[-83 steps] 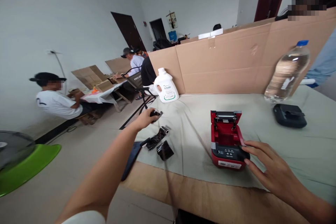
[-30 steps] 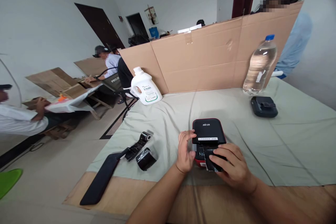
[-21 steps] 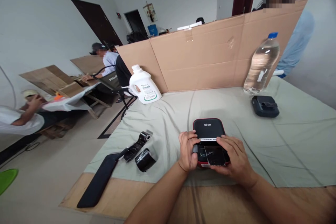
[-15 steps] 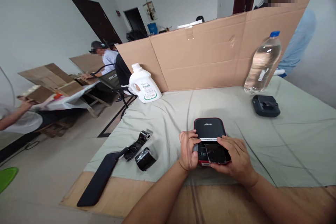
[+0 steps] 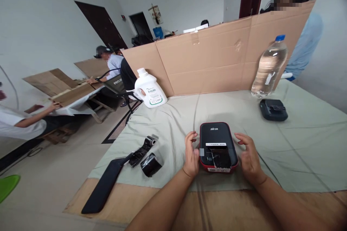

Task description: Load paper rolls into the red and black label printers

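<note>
A black box-shaped device with a red rim [image 5: 217, 136] lies flat on the cloth in front of me. Across its top run a white label strip and, below that, a piece of glossy black film [image 5: 221, 158]. My left hand [image 5: 191, 157] is beside the device's left edge, fingers raised and apart, holding nothing; whether it touches the side is hard to tell. On the other side, my right hand [image 5: 248, 157] hovers a little off the right edge, open and bare.
To the left lie a black tape roll [image 5: 151, 165], a black film-wrapped piece [image 5: 143, 150] and a flat black paddle-shaped object [image 5: 104, 186]. A white jug [image 5: 150, 90], a water bottle [image 5: 269, 68] and a dark boxy device [image 5: 273, 110] stand before the cardboard screen [image 5: 211, 61]. People sit beyond.
Both hands have let go of the red-rimmed device and moved apart to its two sides. The device stays in place. At the far left, a seated person's arms have shifted.
</note>
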